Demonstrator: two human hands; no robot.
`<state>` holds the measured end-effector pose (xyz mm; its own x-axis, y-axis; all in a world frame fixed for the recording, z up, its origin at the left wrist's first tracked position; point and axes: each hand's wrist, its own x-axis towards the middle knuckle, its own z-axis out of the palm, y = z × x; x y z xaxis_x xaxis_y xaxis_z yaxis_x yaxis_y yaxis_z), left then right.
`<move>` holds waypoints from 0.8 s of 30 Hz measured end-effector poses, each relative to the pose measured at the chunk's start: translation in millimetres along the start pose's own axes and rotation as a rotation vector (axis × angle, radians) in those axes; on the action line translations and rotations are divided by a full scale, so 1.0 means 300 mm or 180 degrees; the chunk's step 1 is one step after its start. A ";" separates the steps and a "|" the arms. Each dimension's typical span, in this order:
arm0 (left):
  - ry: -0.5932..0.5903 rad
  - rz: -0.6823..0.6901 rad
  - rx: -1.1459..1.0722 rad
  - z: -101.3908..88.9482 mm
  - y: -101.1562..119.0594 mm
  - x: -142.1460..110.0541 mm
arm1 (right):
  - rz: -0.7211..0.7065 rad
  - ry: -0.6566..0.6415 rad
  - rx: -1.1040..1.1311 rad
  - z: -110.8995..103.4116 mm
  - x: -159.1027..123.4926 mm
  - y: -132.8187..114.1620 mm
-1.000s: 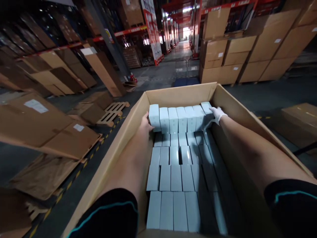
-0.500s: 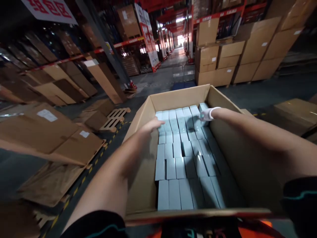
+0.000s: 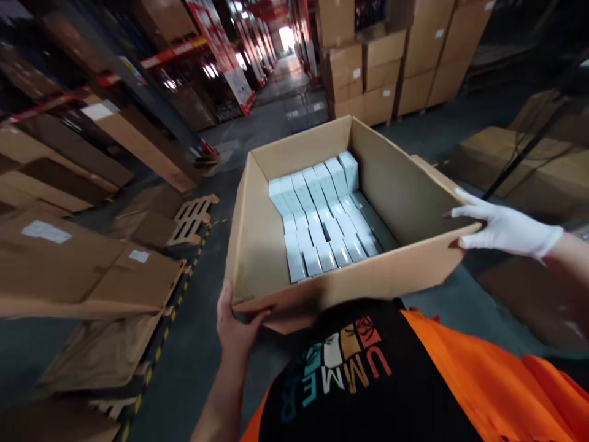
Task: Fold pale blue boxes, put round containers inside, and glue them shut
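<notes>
Now shifted off the white boxes (image 3: 302, 189), which sit in rows inside, the bare left hand (image 3: 236, 330) and gloved right hand (image 3: 508, 231) grip the carton (image 3: 381, 273) at its near corners

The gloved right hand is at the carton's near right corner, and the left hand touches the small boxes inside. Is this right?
No: the head view shows the left hand at the near left corner of the carton, not on the small boxes. The rest stands.
</notes>
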<state>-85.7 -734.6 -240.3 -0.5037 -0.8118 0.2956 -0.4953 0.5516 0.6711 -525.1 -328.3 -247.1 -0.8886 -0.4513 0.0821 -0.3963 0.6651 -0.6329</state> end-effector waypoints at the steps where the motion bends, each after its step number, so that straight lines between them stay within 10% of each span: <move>1: 0.0042 -0.0104 -0.0134 0.021 -0.009 -0.001 | -0.0068 -0.0157 0.0020 -0.005 -0.013 -0.013; 14: 0.0135 0.1958 -0.0489 0.245 0.067 0.442 | -0.0603 0.0206 -0.0230 -0.007 0.113 -0.004; 24: -0.0295 0.0651 -0.0205 0.144 -0.103 0.453 | -0.1057 0.1583 0.0082 0.377 0.002 -0.064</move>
<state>-169.5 -853.6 -250.4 -0.6532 -0.6617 0.3682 -0.3315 0.6870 0.6466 -491.8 -408.6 -322.0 -0.7221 -0.2958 0.6253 -0.6712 0.5185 -0.5298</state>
